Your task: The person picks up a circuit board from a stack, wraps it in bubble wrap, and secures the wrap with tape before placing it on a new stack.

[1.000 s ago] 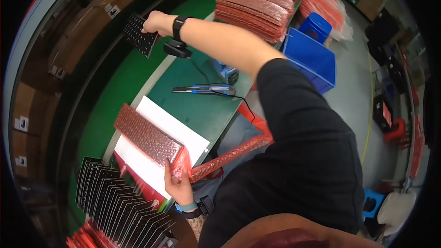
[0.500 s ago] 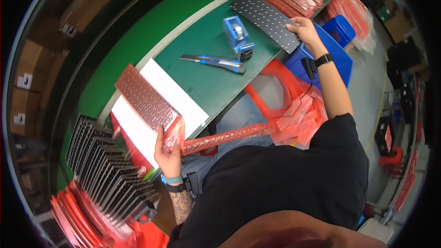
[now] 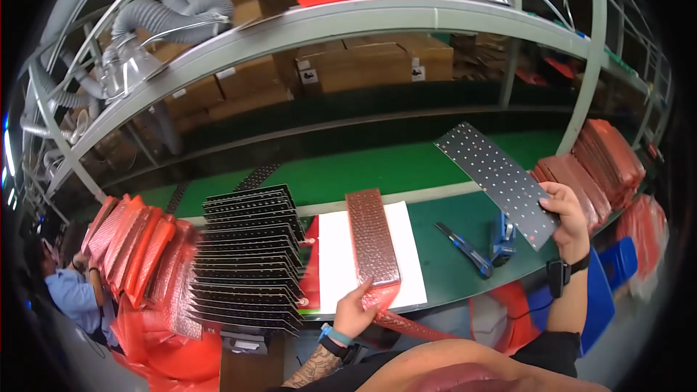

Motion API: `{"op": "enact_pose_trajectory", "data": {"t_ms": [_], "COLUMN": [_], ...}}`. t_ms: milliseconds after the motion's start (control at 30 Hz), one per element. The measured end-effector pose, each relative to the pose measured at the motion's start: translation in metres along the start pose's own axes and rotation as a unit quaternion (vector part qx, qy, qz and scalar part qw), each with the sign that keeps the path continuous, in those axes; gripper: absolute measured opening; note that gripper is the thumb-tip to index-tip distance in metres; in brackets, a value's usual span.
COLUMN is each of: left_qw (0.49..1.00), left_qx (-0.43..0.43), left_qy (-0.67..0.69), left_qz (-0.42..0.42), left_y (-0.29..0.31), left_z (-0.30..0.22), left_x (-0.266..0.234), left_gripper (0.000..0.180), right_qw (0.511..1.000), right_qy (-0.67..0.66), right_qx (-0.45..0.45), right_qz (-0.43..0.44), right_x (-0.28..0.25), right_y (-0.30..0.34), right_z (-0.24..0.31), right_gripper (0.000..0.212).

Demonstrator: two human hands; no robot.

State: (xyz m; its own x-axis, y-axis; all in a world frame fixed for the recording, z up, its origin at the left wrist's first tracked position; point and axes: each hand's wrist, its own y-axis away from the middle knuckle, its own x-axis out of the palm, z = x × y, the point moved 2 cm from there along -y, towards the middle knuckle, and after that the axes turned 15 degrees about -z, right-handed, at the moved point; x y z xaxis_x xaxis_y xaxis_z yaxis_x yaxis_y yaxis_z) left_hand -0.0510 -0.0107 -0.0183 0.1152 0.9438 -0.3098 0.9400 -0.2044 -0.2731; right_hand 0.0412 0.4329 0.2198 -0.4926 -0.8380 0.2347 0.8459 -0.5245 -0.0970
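Note:
My right hand [image 3: 566, 210] is closed on the lower right end of a flat black panel [image 3: 496, 181] dotted in white. The panel slants up and left, above the right part of the table. My left hand [image 3: 354, 313] is closed around the near end of a pink bubble-wrap bag [image 3: 373, 236], which lies on a white sheet [image 3: 410, 261]. Something flat and dark seems to be inside the bag. A blue and black utility knife [image 3: 465, 250] lies right of the sheet, beside a blue tape dispenser [image 3: 501, 239] partly behind the panel.
Black panels [image 3: 247, 261] stand in a row left of the sheet, with pink bubble-wrap bags [image 3: 138, 254] beyond. Wrapped packs [image 3: 602, 167] are stacked at the right. A green conveyor belt [image 3: 392, 167] runs behind. A co-worker in a blue shirt [image 3: 72, 297] is at far left.
The view has swung up, bringing the overhead frame and belt into sight. Still in my right hand, the panel has shifted away from the wrapped stack. My left hand still holds the bag's near end.

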Motion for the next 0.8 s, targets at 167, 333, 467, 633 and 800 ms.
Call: {"op": "enact_pose_trajectory", "data": {"t_ms": [167,333,467,633,800], "left_qw": [0.999,0.999,0.994,0.995,0.999], "left_qx": [-0.035,-0.040,-0.079,-0.061,0.023], "left_qy": [-0.026,0.029,0.058,0.067,-0.034], "left_qz": [0.027,0.021,0.041,0.049,0.019], "left_y": [-0.006,-0.011,-0.019,-0.019,-0.012], "left_z": [-0.001,0.009,0.022,0.012,-0.014], "left_x": [0.000,0.007,0.015,0.010,-0.005], "left_gripper": [0.066,0.067,0.068,0.069,0.068], "right_qw": [0.993,0.978,0.967,0.971,0.947], "right_qy": [-0.104,-0.141,-0.124,-0.136,-0.133], "right_qx": [-0.044,-0.153,-0.215,-0.175,-0.171], "right_qz": [0.018,-0.030,-0.055,-0.088,-0.238], "right_x": [0.055,0.048,0.044,0.071,0.124], "right_y": [0.028,-0.012,-0.086,-0.254,-0.297], "right_z": [0.078,0.128,0.171,0.210,0.197], "right_gripper": [0.043,0.042,0.042,0.013,0.018]}}
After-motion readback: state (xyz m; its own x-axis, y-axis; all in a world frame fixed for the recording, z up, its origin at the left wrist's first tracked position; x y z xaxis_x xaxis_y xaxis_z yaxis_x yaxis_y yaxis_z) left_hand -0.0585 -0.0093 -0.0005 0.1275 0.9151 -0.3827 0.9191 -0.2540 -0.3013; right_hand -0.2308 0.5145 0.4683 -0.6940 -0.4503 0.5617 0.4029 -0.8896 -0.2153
